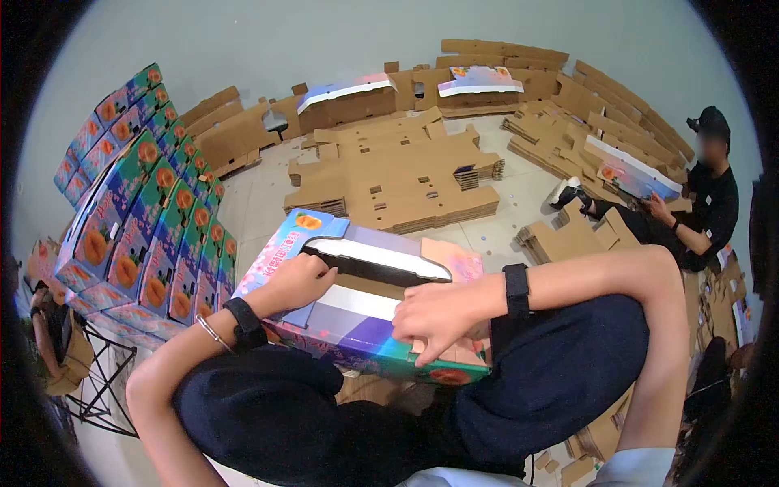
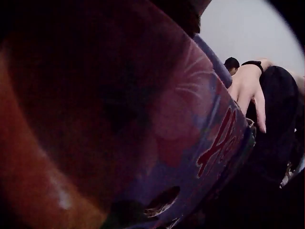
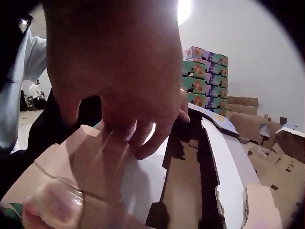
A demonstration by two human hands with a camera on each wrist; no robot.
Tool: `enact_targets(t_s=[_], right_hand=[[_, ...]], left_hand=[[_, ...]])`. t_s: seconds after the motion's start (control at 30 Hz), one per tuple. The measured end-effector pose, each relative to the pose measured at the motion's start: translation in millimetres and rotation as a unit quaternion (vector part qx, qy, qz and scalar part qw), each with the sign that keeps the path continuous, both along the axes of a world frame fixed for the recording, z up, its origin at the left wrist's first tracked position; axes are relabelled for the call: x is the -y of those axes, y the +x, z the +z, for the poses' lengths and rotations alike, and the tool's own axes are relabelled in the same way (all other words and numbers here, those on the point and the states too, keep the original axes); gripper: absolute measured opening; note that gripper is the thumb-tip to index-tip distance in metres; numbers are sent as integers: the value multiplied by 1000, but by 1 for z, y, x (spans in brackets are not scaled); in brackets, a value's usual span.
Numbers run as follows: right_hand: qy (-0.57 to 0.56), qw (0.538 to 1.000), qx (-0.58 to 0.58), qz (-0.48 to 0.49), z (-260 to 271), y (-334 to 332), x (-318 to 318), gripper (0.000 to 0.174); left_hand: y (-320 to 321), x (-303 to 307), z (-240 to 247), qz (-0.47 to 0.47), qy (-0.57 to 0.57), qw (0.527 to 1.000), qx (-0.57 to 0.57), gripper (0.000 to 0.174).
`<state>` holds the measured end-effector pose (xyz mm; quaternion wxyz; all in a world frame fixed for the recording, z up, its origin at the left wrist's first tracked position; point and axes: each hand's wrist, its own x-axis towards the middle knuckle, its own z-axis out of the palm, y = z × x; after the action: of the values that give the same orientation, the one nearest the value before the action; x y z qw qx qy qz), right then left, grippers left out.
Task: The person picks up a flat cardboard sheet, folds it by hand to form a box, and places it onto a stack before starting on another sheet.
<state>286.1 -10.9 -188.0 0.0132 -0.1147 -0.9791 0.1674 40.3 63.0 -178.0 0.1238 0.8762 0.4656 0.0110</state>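
Note:
A printed fruit carton (image 1: 365, 325) lies across the person's lap, its top partly open along a long dark gap between white-edged flaps. The left hand (image 1: 296, 284) grips the carton's left end at the edge of the gap, fingers curled. On the near right part of the top, the right hand (image 1: 442, 315) presses with its fingers spread. In the right wrist view, those fingers (image 3: 150, 138) point down onto the near flap, and the brown inside of the carton shows beside them. The left wrist view has the carton's printed side (image 2: 190, 129) close up, mostly dark.
Finished-looking printed cartons (image 1: 150, 235) are stacked high at the left. Flat brown cardboard sheets (image 1: 398, 170) lie piled on the floor ahead, with more cardboard (image 1: 519, 65) along the wall. Another person (image 1: 710, 195) sits at the right with a carton (image 1: 629, 170). A folding stool (image 1: 105, 373) stands at left.

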Motion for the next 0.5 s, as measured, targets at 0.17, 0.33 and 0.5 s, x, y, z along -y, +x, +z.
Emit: enact_targets(t_s=[0.17,0.33,0.5], right_hand=[[171,981,52,-78,-1,14,-13,31],[257,954,94,-120,5,20,-18,25],[339,903,203,-168,0,21,-22,24]], left_hand=[[-3,-2,-1,83,65,992,64,37],[7,1,12,97,104,985,101,38],[11,-1,7,82,98,986,108,36]])
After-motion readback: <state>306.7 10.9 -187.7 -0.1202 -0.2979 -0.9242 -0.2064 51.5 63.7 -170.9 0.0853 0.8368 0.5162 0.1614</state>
